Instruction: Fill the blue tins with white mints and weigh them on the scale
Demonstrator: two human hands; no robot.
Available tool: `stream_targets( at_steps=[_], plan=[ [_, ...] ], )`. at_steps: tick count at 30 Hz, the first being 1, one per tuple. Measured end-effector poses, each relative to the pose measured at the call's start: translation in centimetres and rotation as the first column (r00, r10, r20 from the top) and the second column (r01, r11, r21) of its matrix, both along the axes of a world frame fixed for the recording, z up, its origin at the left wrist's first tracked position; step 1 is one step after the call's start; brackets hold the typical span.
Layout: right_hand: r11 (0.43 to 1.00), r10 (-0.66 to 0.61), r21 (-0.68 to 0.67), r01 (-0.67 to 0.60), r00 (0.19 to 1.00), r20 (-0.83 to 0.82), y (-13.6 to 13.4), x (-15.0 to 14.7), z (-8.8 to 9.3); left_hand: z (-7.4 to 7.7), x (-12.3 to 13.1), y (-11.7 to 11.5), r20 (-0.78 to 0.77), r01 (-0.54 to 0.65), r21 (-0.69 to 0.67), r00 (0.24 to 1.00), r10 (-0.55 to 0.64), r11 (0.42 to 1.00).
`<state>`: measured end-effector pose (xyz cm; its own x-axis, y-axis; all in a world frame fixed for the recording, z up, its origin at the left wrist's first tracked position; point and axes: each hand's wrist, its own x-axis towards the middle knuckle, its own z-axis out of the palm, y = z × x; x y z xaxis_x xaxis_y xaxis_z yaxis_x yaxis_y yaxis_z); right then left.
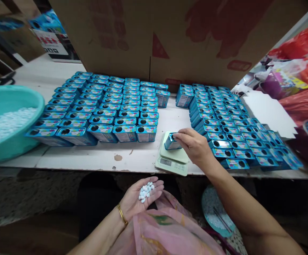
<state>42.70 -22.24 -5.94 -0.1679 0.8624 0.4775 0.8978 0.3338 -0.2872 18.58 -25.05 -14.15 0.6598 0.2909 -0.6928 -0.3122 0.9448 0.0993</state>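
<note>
Count: one blue tin (170, 141) on one pale-green scale (167, 163), at 6 o'clock on the worktop (90, 159), near its front edge. Tin is upright, glossy blue, with a round hole on top. Right hand (195, 146) is clamped on it, fingertips at the hole. Left hand (143, 198) is below the worktop edge, palm up and cupped open, holding a small heap of white and pale-blue pellets (146, 191). Two sets of matching tins: 10 o'clock block (101, 106), five across in front; 2 o'clock block (228, 124), too blurred to total. One teal basin (21, 141) at 9 o'clock.
</note>
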Motion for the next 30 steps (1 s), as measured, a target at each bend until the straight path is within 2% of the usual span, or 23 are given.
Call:
stream_targets(
  at_steps=[3, 5, 8, 10, 12, 14, 16, 19, 21, 23, 25, 27, 28, 30],
  plan=[
    [1.0, -0.022, 0.008, 0.022, 0.998, -0.06, -0.1, 0.0, 0.3, -0.1, -0.1, 0.1, 0.014, -0.006, 0.008, 1.0, 0.006, 1.0],
    [1.0, -0.022, 0.009, 0.024, 0.989, -0.149, -1.1, -1.2, 0.3, -0.1, -0.2, 0.1, 0.031, -0.009, 0.013, 0.999, 0.009, 1.0],
    [0.99, 0.114, -0.051, -0.131, 0.96, -0.255, -3.5, -4.7, -0.6, 0.1, -0.2, 0.2, 0.046, -0.01, -0.012, 0.999, 0.01, 1.0],
    [0.95, 0.254, -0.119, -0.29, 0.935, -0.248, -5.2, -7.3, -1.9, 0.3, -0.1, 0.3, 0.078, -0.042, -0.051, 0.996, 0.046, 0.998],
    [0.93, 0.279, -0.171, -0.324, 0.929, -0.242, -6.6, -8.7, -3.1, 0.3, -0.1, 0.4, 0.105, -0.065, -0.095, 0.992, 0.075, 0.993],
    [0.96, 0.189, -0.154, -0.234, 0.947, -0.26, -7.5, -8.1, -3.7, 0.2, -0.1, 0.4, 0.057, -0.063, -0.099, 0.996, 0.068, 0.993],
    [0.995, 0.019, -0.085, -0.046, 0.956, -0.291, -7.9, -5.7, -3.5, 0.0, -0.2, 0.3, -0.04, -0.041, -0.057, 0.998, 0.039, 0.998],
    [0.97, -0.24, -0.044, 0.239, 0.914, -0.327, -7.4, -0.9, -2.4, -0.2, -0.2, 0.3, -0.072, -0.047, 0.019, 0.996, 0.048, 0.999],
    [0.948, -0.314, -0.066, 0.31, 0.887, -0.339, -6.6, 1.4, -1.4, -0.3, -0.2, 0.4, -0.037, -0.056, 0.042, 0.998, 0.058, 0.998],
    [0.947, -0.319, -0.074, 0.312, 0.886, -0.336, -6.1, 2.1, -0.7, -0.3, -0.2, 0.4, 0.01, -0.062, 0.055, 0.998, 0.061, 0.997],
    [0.963, -0.27, -0.081, 0.258, 0.906, -0.325, -5.9, 1.0, -0.4, -0.3, -0.2, 0.4, 0.054, -0.064, 0.06, 0.997, 0.061, 0.996],
    [0.986, -0.132, -0.142, 0.092, 0.942, -0.307, -6.3, -1.4, -0.9, -0.3, -0.2, 0.3, 0.092, -0.059, 0.058, 0.994, 0.054, 0.997],
    [0.981, -0.036, -0.191, -0.022, 0.955, -0.293, -6.7, -2.9, -1.4, -0.3, -0.2, 0.3, 0.106, -0.056, 0.058, 0.993, 0.05, 0.997],
    [0.931, 0.148, -0.292, -0.22, 0.957, -0.248, -7.6, -6.1, -3.0, -0.4, -0.2, 0.3, 0.123, -0.052, 0.058, 0.991, 0.044, 0.997]
  ],
)
